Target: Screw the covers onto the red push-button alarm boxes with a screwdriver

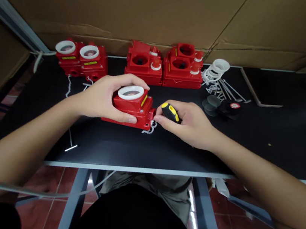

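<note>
A red box-shaped housing with a white ring round its window lies on the black table in front of me. My left hand is wrapped round its left side, thumb along the near face and fingers over the back. At the housing's right end, my right hand closes on a screwdriver with a black and yellow handle. Thumb and forefinger touch the small red fitting there. A white cord hangs below that fitting. The screwdriver's shaft is hidden.
Two red units with white rings stand at the back left. More red housings are along the cardboard wall. White rings, metal rods, clear discs and a tablet-like device lie to the right. A T-shaped rod is near the front edge.
</note>
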### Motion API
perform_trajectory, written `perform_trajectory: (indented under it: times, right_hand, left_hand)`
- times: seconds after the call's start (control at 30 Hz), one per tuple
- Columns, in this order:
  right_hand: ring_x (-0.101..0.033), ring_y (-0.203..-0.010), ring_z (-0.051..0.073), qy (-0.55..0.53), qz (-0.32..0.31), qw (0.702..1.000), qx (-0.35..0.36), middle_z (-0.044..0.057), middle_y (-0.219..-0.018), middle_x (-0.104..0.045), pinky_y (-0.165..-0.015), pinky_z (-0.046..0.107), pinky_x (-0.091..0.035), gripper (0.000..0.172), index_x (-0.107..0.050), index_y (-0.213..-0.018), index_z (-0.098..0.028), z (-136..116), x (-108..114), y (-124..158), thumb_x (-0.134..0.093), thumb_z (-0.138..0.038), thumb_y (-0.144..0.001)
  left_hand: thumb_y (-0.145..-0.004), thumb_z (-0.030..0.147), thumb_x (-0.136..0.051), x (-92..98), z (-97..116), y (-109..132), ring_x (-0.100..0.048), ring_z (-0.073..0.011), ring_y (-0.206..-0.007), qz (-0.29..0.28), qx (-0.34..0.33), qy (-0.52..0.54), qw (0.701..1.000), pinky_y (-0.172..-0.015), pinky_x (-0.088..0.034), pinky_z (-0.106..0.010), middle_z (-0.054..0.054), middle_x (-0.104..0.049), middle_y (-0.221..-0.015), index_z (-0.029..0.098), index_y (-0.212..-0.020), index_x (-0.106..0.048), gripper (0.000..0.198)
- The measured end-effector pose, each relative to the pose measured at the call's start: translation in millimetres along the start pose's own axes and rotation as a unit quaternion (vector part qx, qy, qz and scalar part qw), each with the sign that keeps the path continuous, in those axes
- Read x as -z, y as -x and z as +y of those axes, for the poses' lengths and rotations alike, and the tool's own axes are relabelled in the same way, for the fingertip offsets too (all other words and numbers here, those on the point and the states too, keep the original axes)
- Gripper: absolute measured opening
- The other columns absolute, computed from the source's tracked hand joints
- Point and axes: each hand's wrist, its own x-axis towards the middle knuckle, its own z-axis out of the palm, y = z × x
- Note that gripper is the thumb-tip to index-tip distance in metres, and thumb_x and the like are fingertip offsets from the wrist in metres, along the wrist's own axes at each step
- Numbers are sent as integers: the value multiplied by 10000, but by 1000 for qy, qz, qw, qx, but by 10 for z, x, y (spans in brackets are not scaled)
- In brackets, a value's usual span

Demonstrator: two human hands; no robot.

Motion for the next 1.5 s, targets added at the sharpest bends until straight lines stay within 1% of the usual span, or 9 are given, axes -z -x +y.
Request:
perform_trajectory:
  times: [0.33, 0.43, 0.57, 0.7, 0.83, 0.93, 1.03, 1.23, 1.5]
  right_hand:
    - [-571, -756, 150, 14, -22, 1000, -8, -23, -848, -722, -778, 342, -433, 361, -842, -1052, -211, 26, 119, -18, -826, -569, -1101]
    - [-555, -723, 161, -36, 47, 998, -25, -25, -802, -663, -718, 355, -430, 508, -868, -1100, -223, 46, 205, -27, -900, -730, -1102]
    - [-422, -557, 133, -171, 157, 973, 2, -48, -727, -524, -523, 348, -315, 698, -831, -971, -269, 30, 312, -53, -932, -959, -1007]
    - [-346, -489, 114, -230, 214, 948, 47, -56, -670, -435, -466, 345, -229, 754, -810, -882, -260, -39, 339, -67, -857, -994, -1048]
    - [-425, -448, 99, -222, 248, 939, 90, -32, -726, -633, -397, 325, -218, 665, -849, -948, -264, -91, 336, -34, -934, -916, -1045]
    - [-541, -460, 110, -238, 220, 942, 87, -30, -794, -716, -404, 328, -387, 571, -828, -928, -273, -117, 333, -6, -1072, -787, -980]
    - [-618, -504, 141, -256, 229, 937, 64, -22, -792, -708, -452, 369, -492, 531, -821, -890, -275, -135, 303, -1, -1124, -707, -952]
    - [-588, -515, 195, -263, 245, 933, 26, -1, -781, -712, -485, 449, -490, 609, -774, -879, -308, -152, 206, -25, -1135, -799, -867]
    - [-522, -507, 180, -271, 276, 922, 30, -3, -746, -668, -469, 443, -399, 598, -758, -871, -320, -157, 194, -37, -1119, -796, -875]
  left_hand:
    - [-836, 620, -1110, 26, -84, -18, -874, -434, -1404, 15, -4, 37, 999, -1320, -719, -615, -125, -899, -1541, 269, -1513, -813, 819]
    - [-862, 628, -1085, 24, -64, -10, -872, -436, -1410, 6, -9, 32, 999, -1314, -721, -598, -122, -891, -1556, 267, -1534, -803, 814]
    - [-889, 623, -1071, 37, -80, 2, -871, -422, -1385, 2, -16, 30, 999, -1283, -724, -571, -125, -883, -1560, 252, -1551, -797, 807]
    - [-938, 671, -1053, 67, -159, 4, -870, -380, -1347, 5, -28, 22, 999, -1226, -734, -523, -118, -876, -1560, 253, -1586, -789, 815]
    - [-991, 816, -1025, 103, -238, -5, -864, -343, -1335, 17, -50, 25, 998, -1196, -729, -501, -147, -857, -1604, 210, -1622, -765, 913]
    - [-977, 984, -973, 136, -251, -13, -860, -340, -1289, 31, -51, 18, 998, -1157, -733, -506, -141, -872, -1552, 210, -1601, -777, 1013]
    - [-939, 953, -1002, 161, -229, -19, -853, -343, -1267, 44, -30, 16, 998, -1128, -729, -494, -118, -889, -1522, 244, -1555, -802, 960]
    - [-870, 807, -1037, 163, -190, -26, -842, -362, -1300, 54, -2, 11, 998, -1165, -722, -504, -110, -895, -1547, 265, -1496, -818, 857]
    - [-868, 873, -1038, 151, -169, -20, -835, -369, -1301, 53, 4, 12, 999, -1180, -717, -526, -111, -890, -1547, 272, -1496, -811, 898]
